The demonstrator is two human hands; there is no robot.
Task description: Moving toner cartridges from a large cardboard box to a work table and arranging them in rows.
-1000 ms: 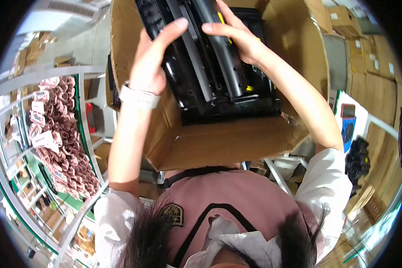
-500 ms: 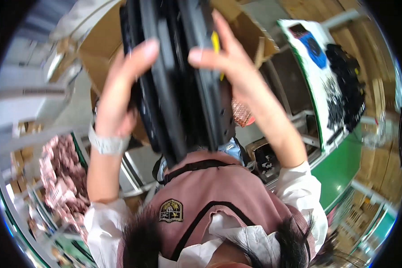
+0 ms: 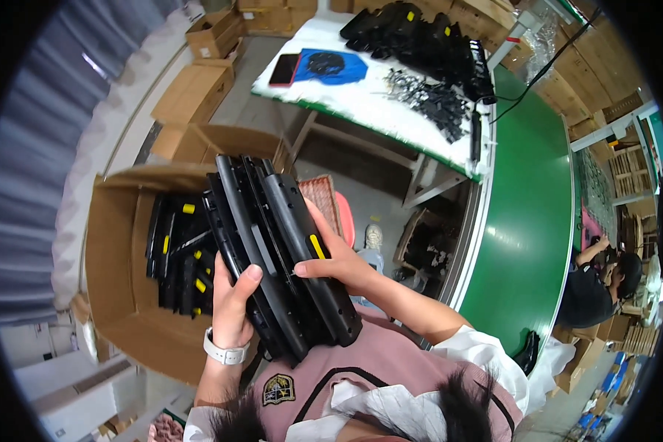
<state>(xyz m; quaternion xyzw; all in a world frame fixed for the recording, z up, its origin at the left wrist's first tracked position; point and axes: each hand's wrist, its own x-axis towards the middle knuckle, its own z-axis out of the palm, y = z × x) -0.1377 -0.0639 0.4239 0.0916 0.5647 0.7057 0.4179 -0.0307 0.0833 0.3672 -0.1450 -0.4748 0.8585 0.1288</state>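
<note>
A stack of long black plastic housings (image 3: 281,243), one with a yellow strip, is held upright between my two hands in front of my chest. My left hand (image 3: 233,303) wraps its left side, thumb lying on the front. On the right side my right hand (image 3: 337,259) grips it, with its thumb across the housing below the yellow strip. The left side of the stack overlaps a large open cardboard box (image 3: 114,295). Similar black housings (image 3: 177,258) with yellow marks lie inside that box.
Ahead, a white-topped table (image 3: 272,85) carries a phone (image 3: 284,70), a blue bag (image 3: 346,68), small black parts (image 3: 435,103) and more black housings (image 3: 420,40). A red stool (image 3: 344,219) stands below. A green conveyor belt (image 3: 523,221) runs along the right; a person (image 3: 597,291) works beyond it.
My view has swung toward the box and table, bringing the box's contents into sight. Both hands keep hold of the stack, which now appears lower in the picture.
</note>
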